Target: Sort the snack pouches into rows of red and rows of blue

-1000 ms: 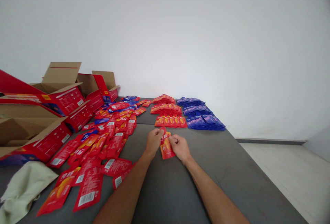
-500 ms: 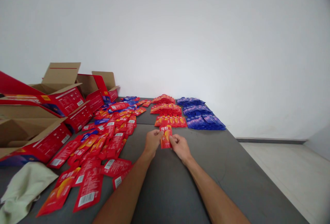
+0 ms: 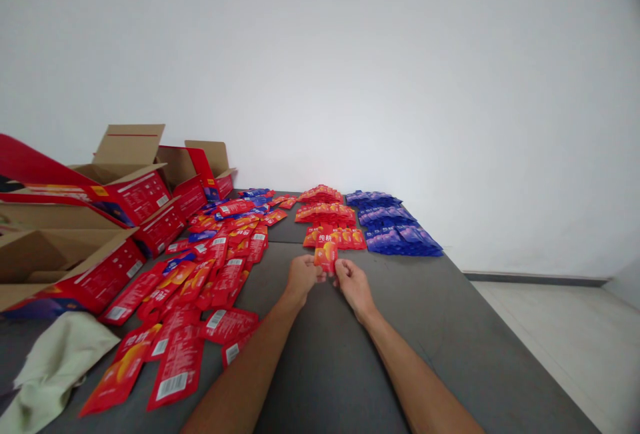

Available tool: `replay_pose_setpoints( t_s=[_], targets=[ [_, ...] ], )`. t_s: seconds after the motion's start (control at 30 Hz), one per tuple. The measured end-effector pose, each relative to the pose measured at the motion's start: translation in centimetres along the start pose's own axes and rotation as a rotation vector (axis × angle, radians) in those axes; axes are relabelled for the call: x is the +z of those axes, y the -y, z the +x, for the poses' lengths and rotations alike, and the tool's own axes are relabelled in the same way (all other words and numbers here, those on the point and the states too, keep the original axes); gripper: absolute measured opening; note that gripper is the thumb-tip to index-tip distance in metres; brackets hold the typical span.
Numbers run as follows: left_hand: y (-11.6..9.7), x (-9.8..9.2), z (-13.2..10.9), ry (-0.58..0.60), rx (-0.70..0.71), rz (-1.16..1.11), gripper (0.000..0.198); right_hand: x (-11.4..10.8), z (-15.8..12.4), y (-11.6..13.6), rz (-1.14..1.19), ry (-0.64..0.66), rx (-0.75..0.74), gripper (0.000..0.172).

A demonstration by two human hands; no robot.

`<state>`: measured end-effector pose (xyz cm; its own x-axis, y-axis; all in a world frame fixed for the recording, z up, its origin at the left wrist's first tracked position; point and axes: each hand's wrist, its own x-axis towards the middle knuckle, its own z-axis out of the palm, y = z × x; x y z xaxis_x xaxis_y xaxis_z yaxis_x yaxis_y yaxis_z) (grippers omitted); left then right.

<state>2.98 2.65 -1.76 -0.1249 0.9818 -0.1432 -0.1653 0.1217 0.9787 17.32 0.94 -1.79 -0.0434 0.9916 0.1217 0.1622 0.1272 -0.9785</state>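
A red pouch [image 3: 327,252] with orange fruit print and white lettering is held upright in front of the nearest row of red pouches [image 3: 352,239]. My left hand [image 3: 303,276] is closed at its lower left edge, fingers partly behind it. At the lower right edge, my right hand [image 3: 353,287] pinches it between thumb and fingers. Farther back, more red pouches [image 3: 325,213] lie in overlapping rows. To their right are rows of blue pouches [image 3: 404,239].
A loose heap of red and blue pouches [image 3: 227,281] covers the dark table's [image 3: 330,367] left side. Open red cardboard boxes [image 3: 95,267] stand behind it at far left. A pale green cloth [image 3: 60,361] lies at the front left. The table's right edge drops to the floor.
The held pouch has moved up and away, now overlapping the near red row. Both hands now grip it lower down. The whole view has shifted slightly.
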Motion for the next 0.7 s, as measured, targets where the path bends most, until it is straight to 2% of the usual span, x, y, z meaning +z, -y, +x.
replay_pose_setpoints(
  t_s=[0.1, 0.2, 0.37, 0.5, 0.7],
  targets=[
    [-1.1, -1.4, 1.6, -0.107, 0.029, 0.017, 0.022, 0.2, -0.1, 0.0, -0.014, 0.023, 0.004, 0.049],
    [-1.9, -3.1, 3.4, -0.210, 0.010, 0.049, 0.040, 0.3, 0.0, -0.6, -0.059, 0.027, -0.005, 0.047],
    [-1.9, -5.4, 6.9, -0.249, -0.019, 0.120, 0.051, 0.3, 0.5, -1.7, -0.062, 0.011, -0.015, 0.046],
    [-1.5, -5.9, 9.7, -0.250, -0.073, 0.189, 0.056, 0.4, 0.6, -2.1, -0.058, 0.022, -0.013, 0.045],
    [-1.4, -5.9, 11.9, -0.216, -0.063, 0.334, 0.039, 0.2, 0.7, -2.3, -0.058, 0.045, -0.010, 0.043]
  ],
)
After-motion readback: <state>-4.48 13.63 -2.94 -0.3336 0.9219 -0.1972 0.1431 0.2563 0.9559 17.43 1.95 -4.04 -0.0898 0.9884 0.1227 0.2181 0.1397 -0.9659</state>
